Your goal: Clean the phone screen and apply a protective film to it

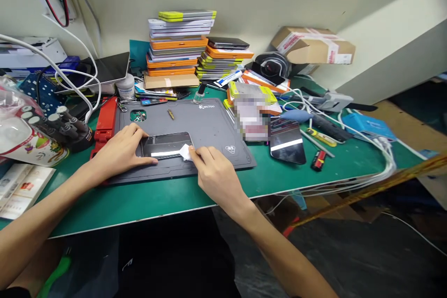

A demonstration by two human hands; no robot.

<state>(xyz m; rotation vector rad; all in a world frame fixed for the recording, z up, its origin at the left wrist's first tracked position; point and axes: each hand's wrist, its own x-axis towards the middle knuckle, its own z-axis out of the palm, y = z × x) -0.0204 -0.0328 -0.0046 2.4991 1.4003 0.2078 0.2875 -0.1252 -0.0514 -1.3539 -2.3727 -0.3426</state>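
A black smartphone (167, 143) lies screen up on a grey work mat (216, 130), a bright reflection running along its glass. My left hand (122, 151) grips the phone's left end between thumb and fingers. Pinched in my right hand (214, 170) is a crumpled white tissue (185, 152), which meets the right part of the screen. On the mat above the phone sits a small brass-coloured piece (171, 114). Tiny screws and parts fill the mat's recess (138, 115) at upper left. A small glass bottle (199, 94) with a black cap stands at the mat's back edge.
Stacked flat boxes (178, 49) rise against the wall. Right of the mat lie another dark phone (287, 142), a blue air blower (296, 115), a yellow cutter (321, 137) and white cables (387, 158). A red holder (105, 121) and a screwdriver stand (78, 137) are at left.
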